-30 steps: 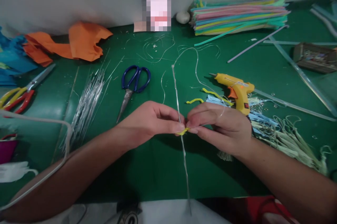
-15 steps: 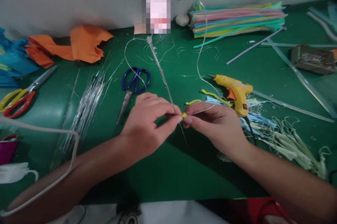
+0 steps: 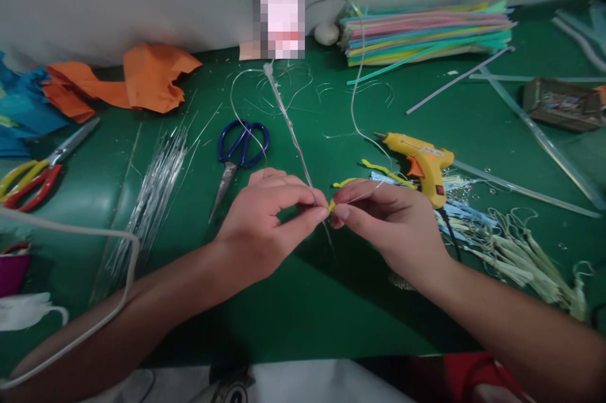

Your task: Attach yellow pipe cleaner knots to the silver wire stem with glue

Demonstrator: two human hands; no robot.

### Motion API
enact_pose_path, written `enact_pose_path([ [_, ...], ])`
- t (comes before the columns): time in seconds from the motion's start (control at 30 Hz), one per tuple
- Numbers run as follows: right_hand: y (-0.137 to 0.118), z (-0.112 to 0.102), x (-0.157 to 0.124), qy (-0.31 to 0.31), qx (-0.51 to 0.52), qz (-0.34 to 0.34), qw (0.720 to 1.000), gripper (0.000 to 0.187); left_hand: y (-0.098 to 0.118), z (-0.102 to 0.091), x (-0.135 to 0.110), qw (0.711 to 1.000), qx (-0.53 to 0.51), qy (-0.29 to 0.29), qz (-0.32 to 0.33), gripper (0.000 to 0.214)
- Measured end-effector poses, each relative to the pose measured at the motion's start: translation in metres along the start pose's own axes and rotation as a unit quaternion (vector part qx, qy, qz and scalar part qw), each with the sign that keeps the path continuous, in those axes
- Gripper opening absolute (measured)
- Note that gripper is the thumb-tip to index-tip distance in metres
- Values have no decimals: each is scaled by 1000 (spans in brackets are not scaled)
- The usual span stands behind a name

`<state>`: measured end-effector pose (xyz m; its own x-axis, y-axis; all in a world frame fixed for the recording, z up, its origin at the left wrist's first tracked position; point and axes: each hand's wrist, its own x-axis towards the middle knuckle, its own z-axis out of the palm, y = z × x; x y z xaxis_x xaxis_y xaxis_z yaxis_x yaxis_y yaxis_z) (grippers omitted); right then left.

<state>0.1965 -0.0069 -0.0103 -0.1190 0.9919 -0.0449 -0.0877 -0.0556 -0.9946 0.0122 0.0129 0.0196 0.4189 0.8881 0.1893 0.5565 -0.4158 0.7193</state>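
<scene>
My left hand (image 3: 272,220) pinches the lower part of a twisted wire stem (image 3: 294,138) between thumb and fingertips. The stem slants away from me, and its far end carries a whitish blob. Against those fingertips is a small yellow fuzzy piece (image 3: 332,206), which my right hand (image 3: 392,216) grips between thumb and forefinger. A thin pale wire (image 3: 354,106) loops up from near my right fingers. Just beyond that hand lie yellow fuzzy strips (image 3: 386,172). The exact join between the yellow piece and the stem is hidden by my fingertips.
Blue-handled scissors (image 3: 230,166) and straight wires (image 3: 156,194) lie left. Right are a yellow glue gun (image 3: 421,160), tassels (image 3: 525,258) and glue sticks (image 3: 540,134). Behind are pipe cleaners (image 3: 426,36) and orange paper (image 3: 154,78). A white cord (image 3: 135,258) crosses my left forearm.
My right thumb has shifted slightly up and over at the yellow piece. The thin wire loop has swung a little left at the right side. My left hand keeps its pinch.
</scene>
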Motion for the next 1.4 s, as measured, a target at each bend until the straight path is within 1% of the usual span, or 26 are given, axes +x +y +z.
enact_pose_path([
  [0.13, -3, 1, 1, -3, 6, 1, 1000, 8, 0, 1, -1, 999, -43, -9, -26, 12],
  [0.27, -2, 1, 1, -18, 5, -13, 1000, 6, 1, 0, 0, 991, -103, -21, -80, 12],
  [0.37, 0, -2, 1, -33, -13, -52, 998, 4, 2, -1, 2, 977, -165, -42, -128, 12],
  [0.47, 1, -5, 1, -57, -43, -91, 993, 8, 3, -2, 4, 955, -233, -77, -167, 11],
  [0.5, 0, -5, 1, -62, -47, -98, 992, 9, 3, -3, 4, 950, -245, -84, -173, 10],
  [0.57, -1, -5, 2, -69, -38, -93, 993, 7, 3, -3, 4, 950, -247, -83, -173, 9],
  [0.63, -2, -3, 2, -71, -18, -78, 994, 5, 3, -2, 3, 959, -226, -69, -159, 10],
  [0.73, -5, 1, 3, -57, -10, -49, 997, 19, 3, 0, 0, 977, -169, -45, -125, 10],
  [0.8, -7, 2, 4, -41, -15, -8, 999, 26, 2, 3, -2, 986, -129, -25, -100, 9],
  [0.87, -8, 2, 5, -35, -17, 44, 998, 28, 1, 6, -3, 992, -100, -5, -75, 8],
  [0.93, -8, -1, 6, -44, -18, 88, 995, 27, -1, 8, -4, 995, -80, 5, -53, 7],
  [1.03, -7, -6, 8, -79, -15, 142, 987, 26, -2, 9, -4, 998, -60, 4, -31, 9],
  [1.13, -6, -9, 10, -110, 31, 193, 974, 28, -2, 9, -4, 999, -42, 6, -20, 9],
  [1.27, -6, -6, 12, -111, 103, 233, 961, 25, 0, 8, -4, 999, -21, -6, -23, 9],
  [1.4, -8, -3, 11, -108, 117, 244, 957, 21, 0, 7, -4, 1000, -10, -8, -16, 10],
])
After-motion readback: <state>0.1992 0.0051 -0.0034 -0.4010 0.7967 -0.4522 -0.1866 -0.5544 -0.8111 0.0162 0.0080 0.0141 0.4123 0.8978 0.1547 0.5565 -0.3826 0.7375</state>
